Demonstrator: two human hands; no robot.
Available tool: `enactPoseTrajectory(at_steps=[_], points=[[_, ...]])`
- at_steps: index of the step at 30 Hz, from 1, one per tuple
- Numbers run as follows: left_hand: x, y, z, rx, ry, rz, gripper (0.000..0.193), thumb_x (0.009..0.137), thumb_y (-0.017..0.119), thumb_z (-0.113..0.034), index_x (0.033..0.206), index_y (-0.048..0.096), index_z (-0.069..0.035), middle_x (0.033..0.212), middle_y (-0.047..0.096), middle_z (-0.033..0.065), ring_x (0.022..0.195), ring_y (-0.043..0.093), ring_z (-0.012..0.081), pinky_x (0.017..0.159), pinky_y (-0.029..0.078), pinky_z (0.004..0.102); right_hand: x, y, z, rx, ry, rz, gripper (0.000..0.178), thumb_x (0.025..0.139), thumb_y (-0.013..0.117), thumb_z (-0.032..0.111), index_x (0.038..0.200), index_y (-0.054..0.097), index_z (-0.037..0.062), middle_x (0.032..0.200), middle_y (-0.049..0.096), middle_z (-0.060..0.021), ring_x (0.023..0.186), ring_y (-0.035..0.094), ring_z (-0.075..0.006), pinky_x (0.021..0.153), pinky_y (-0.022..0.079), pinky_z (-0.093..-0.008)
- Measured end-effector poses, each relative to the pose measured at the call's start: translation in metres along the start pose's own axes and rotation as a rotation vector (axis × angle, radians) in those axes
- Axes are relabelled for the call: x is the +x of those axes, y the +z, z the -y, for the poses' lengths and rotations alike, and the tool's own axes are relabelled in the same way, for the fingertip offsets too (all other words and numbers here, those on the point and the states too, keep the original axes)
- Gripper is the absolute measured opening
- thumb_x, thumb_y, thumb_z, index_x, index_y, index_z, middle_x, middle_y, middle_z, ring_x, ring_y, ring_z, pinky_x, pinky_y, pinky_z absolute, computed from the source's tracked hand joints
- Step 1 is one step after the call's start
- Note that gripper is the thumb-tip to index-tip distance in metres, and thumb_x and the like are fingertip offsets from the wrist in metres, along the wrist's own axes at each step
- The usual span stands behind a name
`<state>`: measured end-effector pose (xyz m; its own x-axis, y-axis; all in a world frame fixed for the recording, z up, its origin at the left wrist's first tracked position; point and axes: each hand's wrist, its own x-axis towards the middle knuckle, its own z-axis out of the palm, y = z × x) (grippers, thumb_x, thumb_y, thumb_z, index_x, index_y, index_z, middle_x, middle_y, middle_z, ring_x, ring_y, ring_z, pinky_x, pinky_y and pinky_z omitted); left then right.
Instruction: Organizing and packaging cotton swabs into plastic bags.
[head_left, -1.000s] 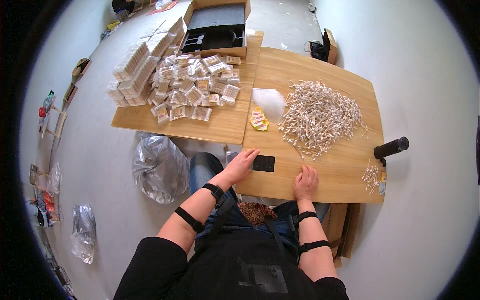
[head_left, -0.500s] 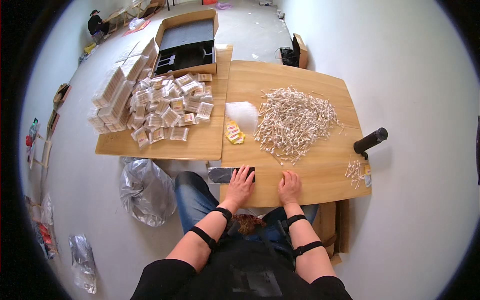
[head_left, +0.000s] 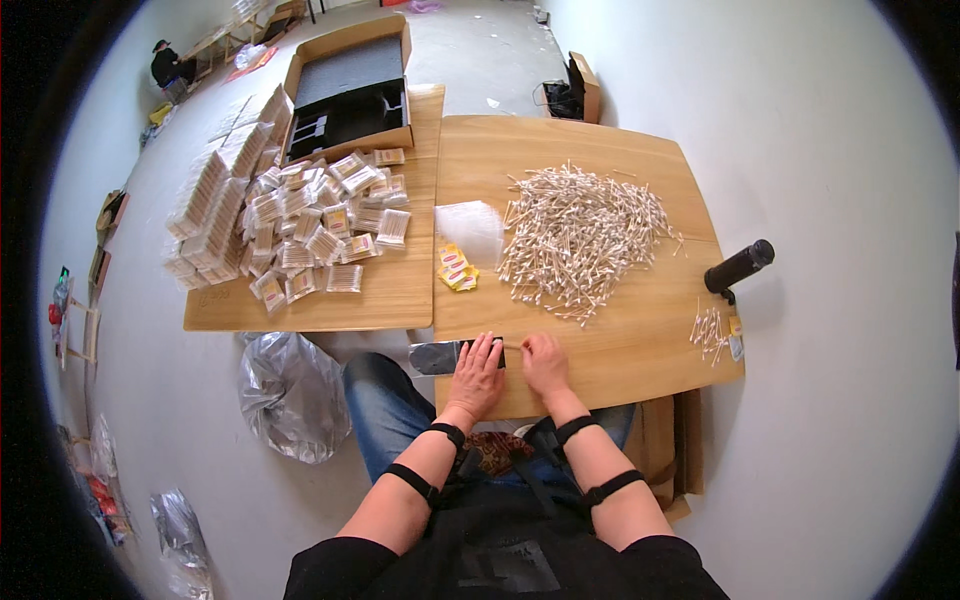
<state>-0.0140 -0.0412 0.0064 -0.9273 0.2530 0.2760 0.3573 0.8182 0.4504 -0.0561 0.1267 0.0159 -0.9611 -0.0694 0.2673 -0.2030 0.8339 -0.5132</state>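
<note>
Left hand [head_left: 480, 372] open, flat on black rectangular plastic pouch [head_left: 436, 358] | wooden table [head_left: 640, 352], left edge | right hand [head_left: 545, 364] now beside pouch, pinching, apparently, thin brown stick [head_left: 514, 347]

Rested the left hand [head_left: 479, 378] flat on a dark plastic pouch [head_left: 434, 358] overhanging the wooden table's [head_left: 640, 345] left edge. Curled the right hand [head_left: 543, 364] just beside it, around a thin brown stick [head_left: 514, 346]. Faced heaped cotton swabs [head_left: 580, 240], with yellow cards [head_left: 457, 268] and translucent sheets [head_left: 470, 226] to their left, bagged swabs [head_left: 310, 235] farther left, a black cylinder [head_left: 740, 266] at right.
</note>
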Motion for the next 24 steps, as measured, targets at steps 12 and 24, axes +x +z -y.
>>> enactPoseTrajectory(at_steps=[12, 24], points=[[0.003, -0.003, 0.000, 0.028, 0.026, 0.030, 0.043, 0.087, 0.058, -0.019, 0.128, 0.054, -0.007, 0.144, 0.044, 0.0139, 0.137, 0.037, 0.0294, 0.115, 0.025, 0.0484, 0.040, -0.043, -0.065, -0.113, 0.038, -0.173, 0.016, 0.080, 0.066, 0.011, 0.095, 0.060, 0.0086, 0.097, 0.058, -0.0131, 0.097, 0.055, -0.0352, 0.085, 0.045, -0.0456], [0.003, -0.013, -0.002, 0.081, 0.110, 0.100, 0.041, 0.083, 0.060, -0.017, 0.124, 0.061, -0.023, 0.142, 0.045, 0.0122, 0.137, 0.037, 0.0303, 0.113, 0.026, 0.0528, 0.009, -0.003, -0.016, 0.118, -0.031, -0.021, 0.007, 0.079, 0.068, 0.011, 0.084, 0.064, 0.0082, 0.088, 0.059, -0.0108, 0.085, 0.058, -0.0317, 0.073, 0.048, -0.0419]])
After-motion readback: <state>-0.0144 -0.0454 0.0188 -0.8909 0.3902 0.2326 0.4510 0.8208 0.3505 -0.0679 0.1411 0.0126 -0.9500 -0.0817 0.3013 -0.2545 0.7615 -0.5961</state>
